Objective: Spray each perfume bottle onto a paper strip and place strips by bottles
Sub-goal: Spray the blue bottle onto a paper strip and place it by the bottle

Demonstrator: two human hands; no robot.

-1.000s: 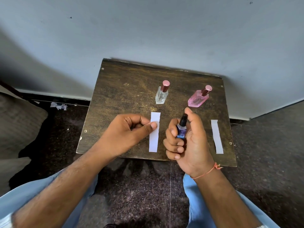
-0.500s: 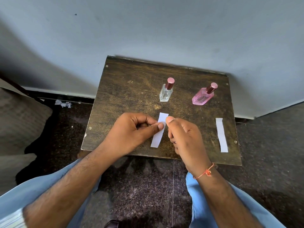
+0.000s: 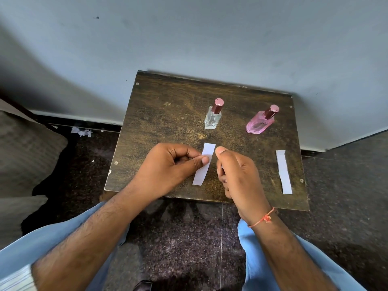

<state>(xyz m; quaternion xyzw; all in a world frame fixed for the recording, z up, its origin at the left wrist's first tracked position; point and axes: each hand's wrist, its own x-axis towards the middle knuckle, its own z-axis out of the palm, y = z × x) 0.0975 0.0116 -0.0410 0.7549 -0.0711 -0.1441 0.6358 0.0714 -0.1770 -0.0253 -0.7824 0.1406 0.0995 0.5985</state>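
A small dark wooden table (image 3: pixel 168 114) stands against the wall. My left hand (image 3: pixel 170 166) pinches a white paper strip (image 3: pixel 201 175) between thumb and forefinger, over the table's front middle. My right hand (image 3: pixel 239 177) is curled shut just right of the strip, its back to the camera and the thumb tip close to the strip's top. The small blue spray bottle it held a second ago is hidden inside the fist. A clear bottle (image 3: pixel 213 118) with a maroon cap stands behind the strip. A pink bottle (image 3: pixel 260 124) stands to its right. Another strip (image 3: pixel 283 172) lies flat near the right edge.
A pale wall rises right behind the table. Dark speckled floor surrounds it. A grey cushion (image 3: pixel 25 148) sits at the left, with paper scraps (image 3: pixel 80 131) on the floor by the wall. My knees in light blue trousers are below the table's front edge.
My right hand turned over and moved up to the strip, so the blue bottle went out of sight. The strip tilted slightly in my left hand.
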